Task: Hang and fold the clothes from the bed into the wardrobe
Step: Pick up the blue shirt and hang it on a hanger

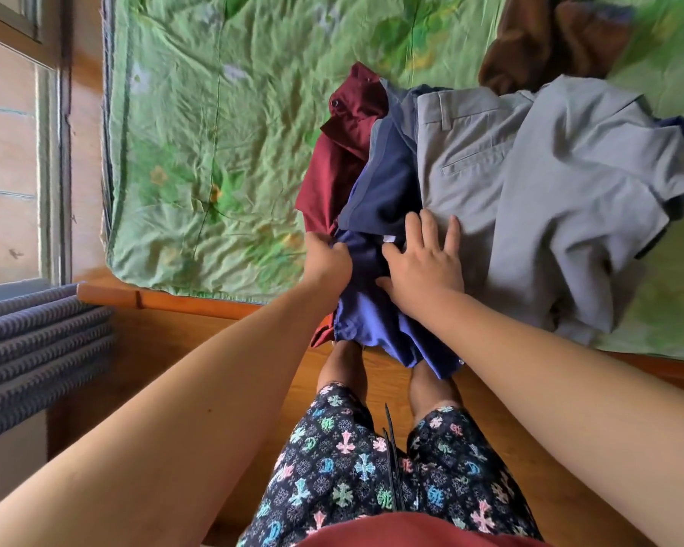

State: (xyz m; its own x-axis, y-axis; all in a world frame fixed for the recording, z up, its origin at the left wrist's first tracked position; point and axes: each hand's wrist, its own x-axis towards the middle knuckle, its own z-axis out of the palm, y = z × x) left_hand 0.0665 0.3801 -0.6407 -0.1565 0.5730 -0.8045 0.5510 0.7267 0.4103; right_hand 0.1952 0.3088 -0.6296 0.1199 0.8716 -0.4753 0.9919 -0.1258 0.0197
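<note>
Left hand point(326, 256) is fisted on the blue shirt point(366, 309); right hand point(425, 262) lies flat on it, fingers spread, grey trousers point(530, 183) at 2 o'clock.

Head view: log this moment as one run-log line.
left hand grips blue cloth garment | right hand flat on it | grey trousers on green bedsheet

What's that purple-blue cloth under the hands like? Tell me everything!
The purple-blue cloth is a soft, crumpled garment with a small white tag. It lies over the bed's wooden edge, its lower end hanging down. The left hand grips its side; the right hand presses on it with fingers spread. A maroon garment touches it.
</note>
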